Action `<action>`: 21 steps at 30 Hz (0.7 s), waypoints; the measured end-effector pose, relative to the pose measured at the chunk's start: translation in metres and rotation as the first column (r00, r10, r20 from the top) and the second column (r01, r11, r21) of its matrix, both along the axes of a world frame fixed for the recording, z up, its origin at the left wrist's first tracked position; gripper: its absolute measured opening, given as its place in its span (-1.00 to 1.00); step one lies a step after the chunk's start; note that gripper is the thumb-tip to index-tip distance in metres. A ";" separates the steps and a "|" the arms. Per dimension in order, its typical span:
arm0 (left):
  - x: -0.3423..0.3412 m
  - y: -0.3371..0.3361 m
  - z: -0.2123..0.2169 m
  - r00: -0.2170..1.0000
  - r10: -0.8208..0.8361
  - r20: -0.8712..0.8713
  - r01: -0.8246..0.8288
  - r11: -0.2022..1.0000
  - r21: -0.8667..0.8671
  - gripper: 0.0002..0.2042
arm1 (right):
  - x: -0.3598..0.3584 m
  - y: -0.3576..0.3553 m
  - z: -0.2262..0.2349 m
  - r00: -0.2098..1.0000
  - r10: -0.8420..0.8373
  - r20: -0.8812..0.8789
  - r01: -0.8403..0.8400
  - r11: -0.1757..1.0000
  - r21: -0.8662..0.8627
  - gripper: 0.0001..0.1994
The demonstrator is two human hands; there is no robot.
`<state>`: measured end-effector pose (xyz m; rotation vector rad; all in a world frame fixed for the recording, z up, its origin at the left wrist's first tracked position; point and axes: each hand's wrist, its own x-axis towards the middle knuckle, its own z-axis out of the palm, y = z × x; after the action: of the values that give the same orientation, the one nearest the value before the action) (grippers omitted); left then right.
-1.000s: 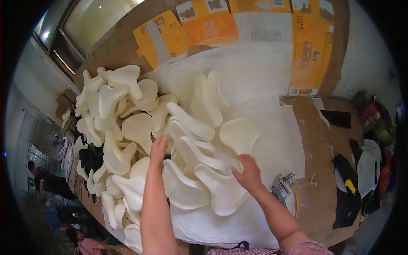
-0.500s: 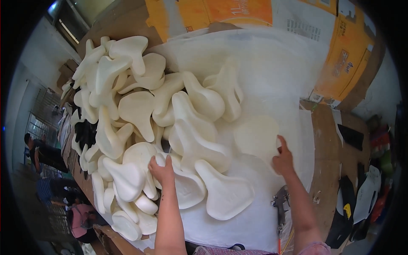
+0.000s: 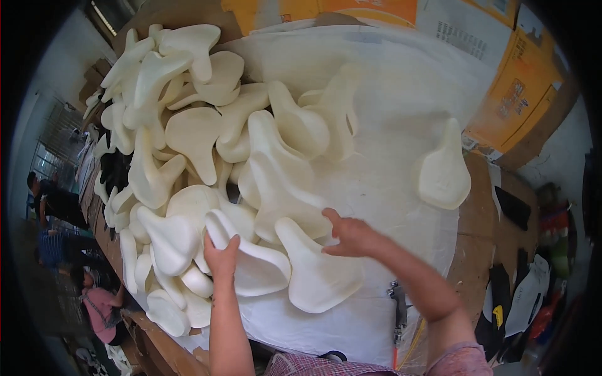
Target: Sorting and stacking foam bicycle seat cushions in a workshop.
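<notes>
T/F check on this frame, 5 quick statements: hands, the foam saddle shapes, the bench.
1. The left hand grips the narrow end of a white saddle-shaped foam piece. True.
2. The right hand is raised clear of the pile. False: it rests on the foam pieces, fingers against one at the pile's near edge.
3. One foam piece lies alone on the white sheet, apart from the pile. True.
4. The foam pieces are black. False: they are off-white.
5. Orange cardboard boxes stand along the far edge of the bench. True.
</notes>
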<state>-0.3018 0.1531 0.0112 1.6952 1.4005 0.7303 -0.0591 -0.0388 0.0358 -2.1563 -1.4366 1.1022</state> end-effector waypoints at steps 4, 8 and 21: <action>-0.006 -0.013 0.037 0.956 -0.018 0.292 0.049 0.994 -0.099 -0.44 | -0.026 -0.053 -0.049 0.968 -0.176 -0.179 0.213 0.954 0.212 -0.29; 0.013 -0.032 0.064 0.880 -0.196 0.432 0.355 0.877 -0.324 -0.43 | -0.016 -0.098 -0.060 0.970 -0.080 -0.230 0.157 0.927 0.340 -0.43; 0.134 0.059 0.070 0.790 -0.095 0.606 0.355 0.876 -0.326 -0.57 | 0.251 -0.202 -0.055 0.680 -0.658 -0.325 0.733 0.626 0.268 -0.51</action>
<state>-0.1676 0.2118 0.0813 1.1314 0.8197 0.6599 0.1918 -0.2413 -0.0197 -1.9521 -0.5254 0.6340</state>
